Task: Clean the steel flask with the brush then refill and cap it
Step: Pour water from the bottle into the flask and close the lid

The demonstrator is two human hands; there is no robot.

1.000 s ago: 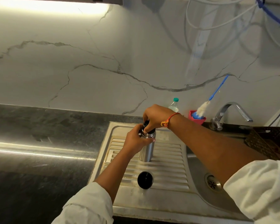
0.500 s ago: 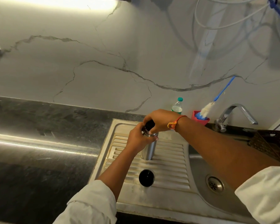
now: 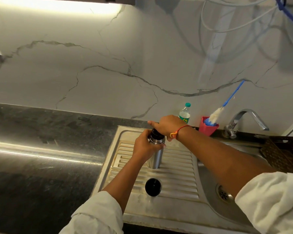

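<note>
Left hand (image 3: 145,146) wraps round the steel flask (image 3: 155,157) below its neck; right hand (image 3: 167,126), arched over from above, clasps the black stopper (image 3: 156,133) at its mouth; flask upright on the drainboard (image 3: 176,166).

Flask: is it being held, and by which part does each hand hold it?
Left hand grips the flask just below its neck; right hand grips the black stopper on top.

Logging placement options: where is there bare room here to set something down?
Free: the dark counter left of the drainboard; the ribs between flask and sink; the front strip beside the black cap. Crowded: the back ledge with bottle, cup and tap, the basket, and around the flask, where left hand and right hand hold it.
</note>
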